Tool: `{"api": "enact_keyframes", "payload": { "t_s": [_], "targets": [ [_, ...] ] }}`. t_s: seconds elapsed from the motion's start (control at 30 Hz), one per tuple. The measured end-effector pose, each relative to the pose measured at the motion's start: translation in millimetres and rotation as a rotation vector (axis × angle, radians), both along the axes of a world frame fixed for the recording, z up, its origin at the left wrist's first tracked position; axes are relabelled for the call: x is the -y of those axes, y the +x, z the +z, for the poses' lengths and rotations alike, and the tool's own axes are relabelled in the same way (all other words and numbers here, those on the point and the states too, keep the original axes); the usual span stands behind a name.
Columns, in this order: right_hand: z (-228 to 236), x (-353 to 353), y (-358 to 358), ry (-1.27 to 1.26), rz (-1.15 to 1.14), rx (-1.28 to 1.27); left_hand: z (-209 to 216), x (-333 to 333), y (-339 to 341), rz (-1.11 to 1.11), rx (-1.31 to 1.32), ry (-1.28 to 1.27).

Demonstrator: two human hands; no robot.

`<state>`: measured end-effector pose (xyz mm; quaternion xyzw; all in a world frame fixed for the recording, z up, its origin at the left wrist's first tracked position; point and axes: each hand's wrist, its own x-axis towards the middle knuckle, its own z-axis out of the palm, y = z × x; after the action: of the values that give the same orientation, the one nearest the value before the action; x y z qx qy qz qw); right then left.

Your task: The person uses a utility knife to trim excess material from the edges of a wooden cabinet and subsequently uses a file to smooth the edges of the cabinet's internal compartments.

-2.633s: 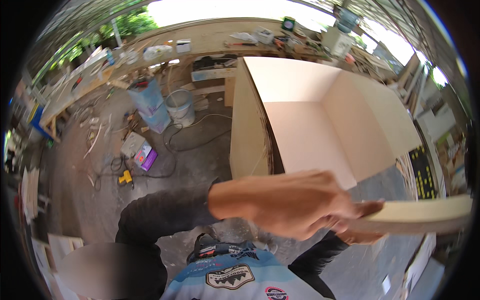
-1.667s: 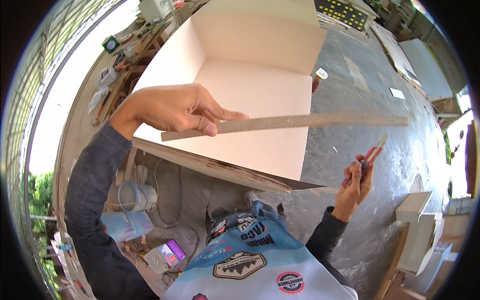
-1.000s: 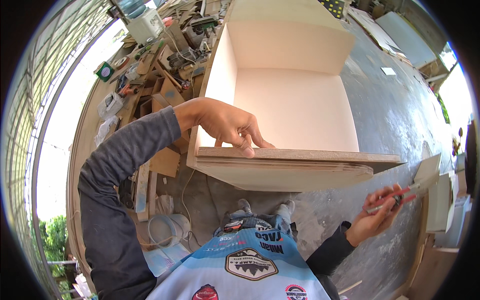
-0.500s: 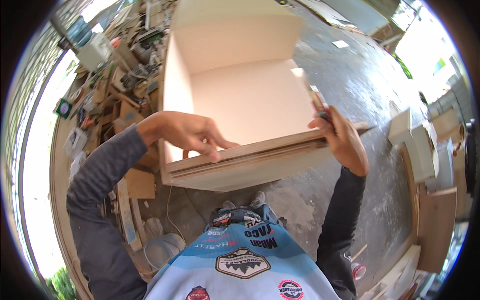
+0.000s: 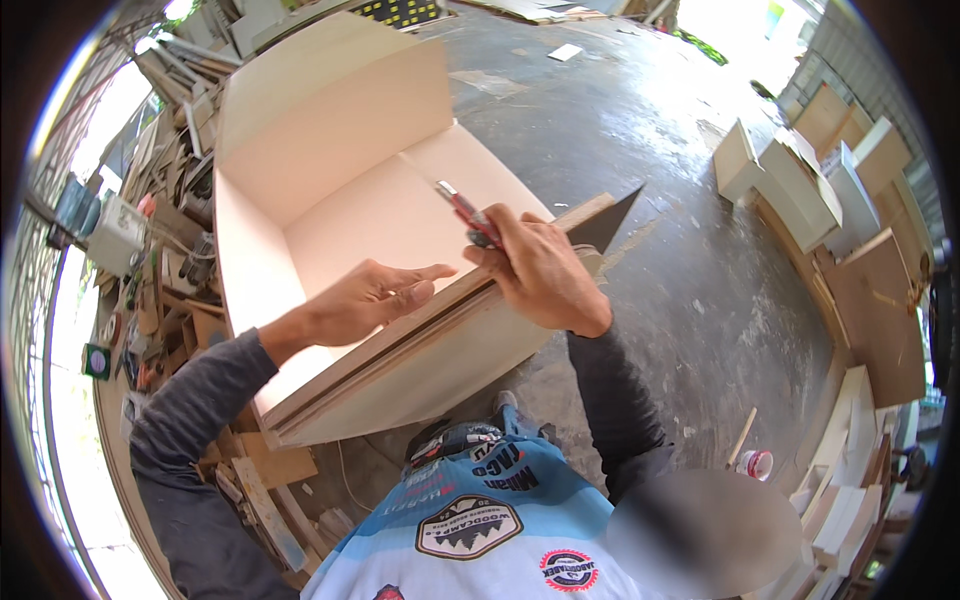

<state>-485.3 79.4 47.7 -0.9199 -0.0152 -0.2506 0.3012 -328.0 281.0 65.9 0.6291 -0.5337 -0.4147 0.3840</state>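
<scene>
A large open wooden box (image 5: 350,225) with pale inner faces stands in front of me, its near wall crossing under both hands. My right hand (image 5: 550,270) is closed round a red utility knife (image 5: 465,212), whose silvery end points up and left over the box's inside. The heel of that hand is at the near wall's top edge (image 5: 335,375). My left hand (image 5: 365,300) reaches over the same edge, fingers stretched toward the right hand, with nothing visible in them. Past the right hand, a dark triangular piece (image 5: 612,222) juts out at the edge's right end.
Offcuts and tools (image 5: 165,270) are piled along the left. White boxes (image 5: 800,185) and a brown board (image 5: 880,310) stand at the right on the grey concrete floor (image 5: 690,300). A red-and-white can (image 5: 754,464) sits at lower right, near a thin stick (image 5: 742,437).
My view has swung right, so the box sits further left and more tilted. My right hand, with the utility knife, is now closer to my left hand, which has slid along the edge.
</scene>
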Motion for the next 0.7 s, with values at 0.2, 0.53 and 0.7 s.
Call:
{"api": "enact_keyframes", "payload": {
  "t_s": [0.2, 0.53, 0.7],
  "targets": [
    [-11, -1, -8, 0.187, -0.089, 0.284, -7, 15, -21, 0.029, -0.131, 0.173],
    [-20, -42, -108, 1.389, -0.253, 0.194, 2, 24, -12, -0.057, -0.02, 0.274],
    [1, -62, -110, 1.461, -0.247, 0.178, -16, 26, 4, -0.124, -0.05, 0.155]
  ]
}}
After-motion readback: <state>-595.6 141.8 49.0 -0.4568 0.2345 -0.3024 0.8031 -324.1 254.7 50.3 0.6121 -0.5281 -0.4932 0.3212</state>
